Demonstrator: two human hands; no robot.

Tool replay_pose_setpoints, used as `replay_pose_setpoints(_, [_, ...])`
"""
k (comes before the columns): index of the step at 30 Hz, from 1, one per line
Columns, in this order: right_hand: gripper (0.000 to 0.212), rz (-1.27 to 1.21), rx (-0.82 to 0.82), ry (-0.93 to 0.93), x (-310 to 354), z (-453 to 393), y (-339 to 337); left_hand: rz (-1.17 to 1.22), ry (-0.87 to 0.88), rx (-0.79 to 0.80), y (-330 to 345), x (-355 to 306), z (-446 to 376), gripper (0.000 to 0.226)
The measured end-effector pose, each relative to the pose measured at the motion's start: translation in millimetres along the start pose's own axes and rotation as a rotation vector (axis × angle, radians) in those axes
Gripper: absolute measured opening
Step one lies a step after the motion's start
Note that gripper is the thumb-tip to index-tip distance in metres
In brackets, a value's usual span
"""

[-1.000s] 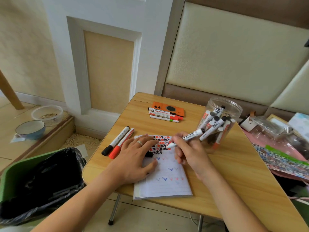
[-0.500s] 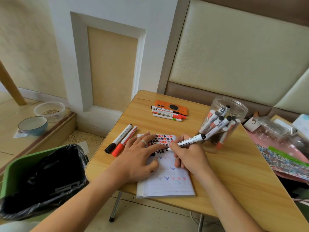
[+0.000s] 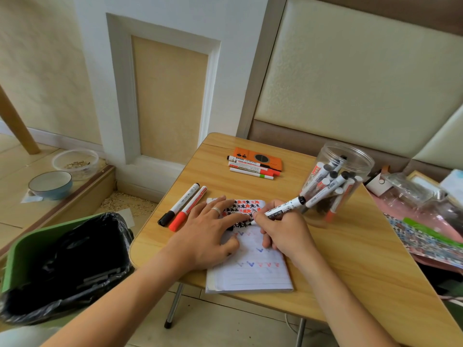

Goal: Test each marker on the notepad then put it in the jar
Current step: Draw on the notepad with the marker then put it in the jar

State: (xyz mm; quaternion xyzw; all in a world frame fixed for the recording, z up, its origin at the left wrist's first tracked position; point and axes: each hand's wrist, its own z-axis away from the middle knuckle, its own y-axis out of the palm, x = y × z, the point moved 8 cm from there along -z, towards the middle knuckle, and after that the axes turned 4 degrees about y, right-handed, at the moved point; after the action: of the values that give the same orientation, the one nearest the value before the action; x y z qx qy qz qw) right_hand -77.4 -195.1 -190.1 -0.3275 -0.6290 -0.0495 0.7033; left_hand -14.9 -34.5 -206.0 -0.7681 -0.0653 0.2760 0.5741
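A lined notepad (image 3: 253, 274) with blue and red check marks lies at the near edge of the wooden table (image 3: 350, 259). My left hand (image 3: 208, 234) lies flat on the pad, fingers spread, a ring on one finger. My right hand (image 3: 283, 234) grips a white marker with a black end (image 3: 285, 207), its tip down on the page near the patterned top strip. A clear plastic jar (image 3: 335, 181) holding several markers stands just right of the pad. A black-capped marker (image 3: 179, 204) and a red-capped marker (image 3: 188, 208) lie left of my left hand.
Three more markers (image 3: 250, 167) lie beside an orange case (image 3: 260, 159) at the table's far side. A green bin with a black liner (image 3: 62, 259) stands left of the table. Clutter and patterned sheets (image 3: 426, 234) cover the right. Bowls (image 3: 50, 184) sit on the floor ledge.
My right hand has brought the marker's tip down onto the page and tilted the marker lower. My left hand stays flat on the pad. The camera moved slightly.
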Motion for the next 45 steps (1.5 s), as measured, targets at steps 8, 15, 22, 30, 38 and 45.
replay_pose_setpoints(8, [0.014,-0.016,-0.025,0.023,0.4,1.8,-2.6,-0.002,-0.002,0.01,0.5,0.1,-0.4,0.07])
replay_pose_setpoints(15, [0.014,-0.011,-0.006,0.001,3.7,0.0,0.1,-0.006,0.002,0.008,0.6,0.1,-0.5,0.07])
replay_pose_setpoints(22, [0.013,-0.019,0.013,0.041,1.3,1.6,-0.1,-0.002,0.001,0.013,1.3,0.5,-0.7,0.07])
replay_pose_setpoints(30, [0.014,-0.011,0.006,0.004,5.3,2.1,-0.4,-0.005,-0.001,0.006,1.3,0.5,-1.1,0.068])
replay_pose_setpoints(38, [0.014,0.027,0.038,0.001,5.9,1.7,1.5,0.0,0.004,-0.002,0.3,-0.3,0.1,0.07])
replay_pose_setpoints(45, [0.014,0.003,0.016,0.036,2.4,3.6,-2.4,-0.007,0.003,-0.007,1.3,1.0,-0.3,0.068])
